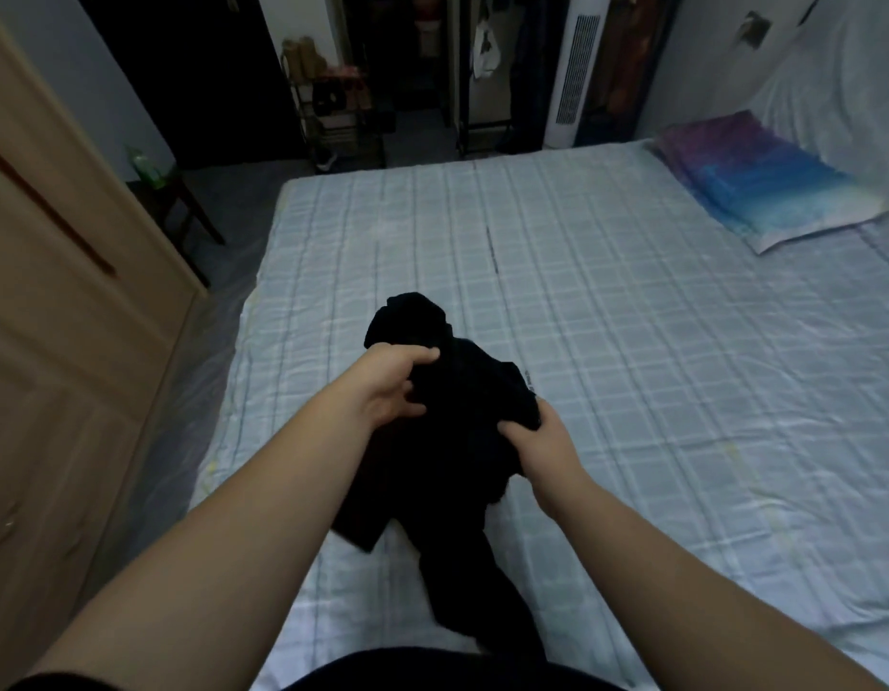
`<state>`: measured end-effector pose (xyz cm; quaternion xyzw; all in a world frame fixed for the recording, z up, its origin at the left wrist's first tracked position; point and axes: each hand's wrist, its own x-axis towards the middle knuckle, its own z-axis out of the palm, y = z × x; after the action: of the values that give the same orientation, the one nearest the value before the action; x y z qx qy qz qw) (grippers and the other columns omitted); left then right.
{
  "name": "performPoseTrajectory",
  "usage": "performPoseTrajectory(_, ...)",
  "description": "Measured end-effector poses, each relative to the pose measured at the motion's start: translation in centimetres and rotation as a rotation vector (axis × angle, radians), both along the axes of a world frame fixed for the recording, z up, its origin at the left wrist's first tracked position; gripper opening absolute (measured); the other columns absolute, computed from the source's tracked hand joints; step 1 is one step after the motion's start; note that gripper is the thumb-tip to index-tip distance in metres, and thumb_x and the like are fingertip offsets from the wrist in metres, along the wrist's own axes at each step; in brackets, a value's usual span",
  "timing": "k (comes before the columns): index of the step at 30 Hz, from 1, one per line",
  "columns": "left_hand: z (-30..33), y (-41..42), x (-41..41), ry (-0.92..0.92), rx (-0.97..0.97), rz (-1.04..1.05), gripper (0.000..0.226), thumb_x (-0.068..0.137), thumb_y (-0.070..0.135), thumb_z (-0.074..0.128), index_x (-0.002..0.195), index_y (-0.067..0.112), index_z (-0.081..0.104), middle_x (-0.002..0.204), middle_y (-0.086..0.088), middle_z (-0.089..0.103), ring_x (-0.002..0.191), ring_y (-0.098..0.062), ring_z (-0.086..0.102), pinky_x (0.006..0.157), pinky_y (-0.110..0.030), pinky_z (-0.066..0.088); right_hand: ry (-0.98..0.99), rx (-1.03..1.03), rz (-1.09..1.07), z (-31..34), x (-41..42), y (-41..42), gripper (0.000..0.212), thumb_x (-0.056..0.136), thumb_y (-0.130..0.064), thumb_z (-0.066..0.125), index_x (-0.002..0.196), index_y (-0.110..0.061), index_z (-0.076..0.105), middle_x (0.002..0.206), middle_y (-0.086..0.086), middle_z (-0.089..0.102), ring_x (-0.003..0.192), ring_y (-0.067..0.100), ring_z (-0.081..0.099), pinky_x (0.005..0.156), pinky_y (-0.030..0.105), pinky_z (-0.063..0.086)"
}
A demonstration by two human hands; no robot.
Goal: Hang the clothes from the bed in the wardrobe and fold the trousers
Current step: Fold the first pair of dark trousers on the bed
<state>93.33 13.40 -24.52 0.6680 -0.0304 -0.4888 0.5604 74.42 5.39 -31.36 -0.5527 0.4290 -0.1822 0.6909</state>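
A black garment (pixel 452 441) is bunched above the near part of the bed (pixel 631 316), its lower end trailing down towards me. My left hand (pixel 392 386) grips its upper left part, fingers curled into the cloth. My right hand (pixel 542 436) grips its right edge, thumb pressed into the fabric. The cloth is too dark to tell what kind of garment it is. The bed has a pale blue checked sheet.
A beige wardrobe door (pixel 58 301) stands at the left, close to the bed's edge. A purple and blue pillow (pixel 766 182) lies at the far right. Beyond the bed are a small dark stool (pixel 178 202), a shelf rack (pixel 342 117) and a white tower fan (pixel 574 72).
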Motion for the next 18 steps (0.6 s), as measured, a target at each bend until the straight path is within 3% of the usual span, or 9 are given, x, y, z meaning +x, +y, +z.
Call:
performPoseTrajectory(2, -0.5, 0.7, 0.5, -0.086, 0.048, -0.069, 0.066, 0.089, 0.011, 0.068, 0.148, 0.017, 0.039, 0.141, -0.006, 0.051, 0.132, -0.029, 0.049, 0.107, -0.059, 0.041, -0.003, 0.106, 0.018, 0.2, 0.8, -0.5, 0.032, 0.085, -0.016, 0.06, 0.116, -0.021, 0.067, 0.107, 0.009, 0.075, 0.1, 0.029, 0.072, 0.093, 0.055, 0.056)
performPoseTrajectory(3, -0.4, 1.0, 0.3, -0.151, 0.031, -0.113, 0.07, 0.089, 0.011, 0.069, 0.15, 0.024, 0.037, 0.143, -0.005, 0.05, 0.132, -0.025, 0.05, 0.107, -0.056, 0.042, -0.008, 0.158, 0.023, 0.4, 1.2, -0.6, 0.031, 0.089, -0.015, 0.058, 0.119, -0.017, 0.066, 0.108, 0.012, 0.074, 0.101, 0.03, 0.071, 0.093, 0.053, 0.056)
performPoseTrajectory(6, 0.0, 1.9, -0.9, -0.371, -0.037, -0.423, 0.055, 0.091, 0.015, 0.07, 0.139, 0.035, 0.05, 0.135, -0.001, 0.057, 0.121, -0.012, 0.058, 0.104, -0.041, 0.049, -0.05, 0.258, 0.068, 1.1, 2.7, -0.8, 0.03, 0.099, -0.016, 0.054, 0.127, -0.012, 0.063, 0.112, 0.015, 0.073, 0.103, 0.032, 0.071, 0.084, 0.045, 0.058)
performPoseTrajectory(10, -0.8, 2.2, -2.8, -0.661, -0.029, -0.759, 0.08, 0.077, 0.037, 0.082, 0.142, 0.052, 0.037, 0.142, 0.005, 0.047, 0.129, -0.007, 0.048, 0.11, -0.027, 0.039, -0.19, 0.391, 0.138, 2.8, 3.6, -1.2, 0.032, 0.106, -0.023, 0.043, 0.127, -0.009, 0.062, 0.124, 0.017, 0.069, 0.112, 0.031, 0.068, 0.096, 0.046, 0.054)
performPoseTrajectory(13, -1.3, 1.3, -3.1, -0.895, -0.065, -0.566, 0.071, 0.077, 0.042, 0.076, 0.135, 0.055, 0.038, 0.133, 0.005, 0.053, 0.125, -0.012, 0.052, 0.111, -0.037, 0.043, -0.238, 0.382, 0.266, 4.3, 3.4, -1.8, 0.043, 0.107, -0.038, 0.03, 0.129, -0.017, 0.062, 0.119, 0.008, 0.07, 0.102, 0.019, 0.068, 0.081, 0.033, 0.053)
performPoseTrajectory(15, -0.6, 0.9, -2.5, -0.829, -0.103, -0.4, 0.049, 0.09, 0.029, 0.07, 0.127, 0.052, 0.048, 0.122, 0.009, 0.06, 0.117, -0.015, 0.059, 0.1, -0.046, 0.053, -0.204, 0.254, 0.288, 4.4, 2.9, -2.3, 0.044, 0.108, -0.039, 0.029, 0.13, -0.021, 0.062, 0.111, 0.003, 0.07, 0.093, 0.015, 0.064, 0.074, 0.027, 0.05)
performPoseTrajectory(18, 0.9, 0.7, -1.5, -0.57, -0.151, -0.186, 0.032, 0.101, 0.018, 0.057, 0.125, 0.039, 0.058, 0.12, -0.005, 0.062, 0.11, -0.025, 0.064, 0.076, -0.049, 0.062, -0.119, 0.029, 0.189, 3.3, 1.9, -2.8, 0.029, 0.105, -0.023, 0.043, 0.117, -0.02, 0.07, 0.102, 0.002, 0.07, 0.091, 0.017, 0.058, 0.079, 0.032, 0.047)
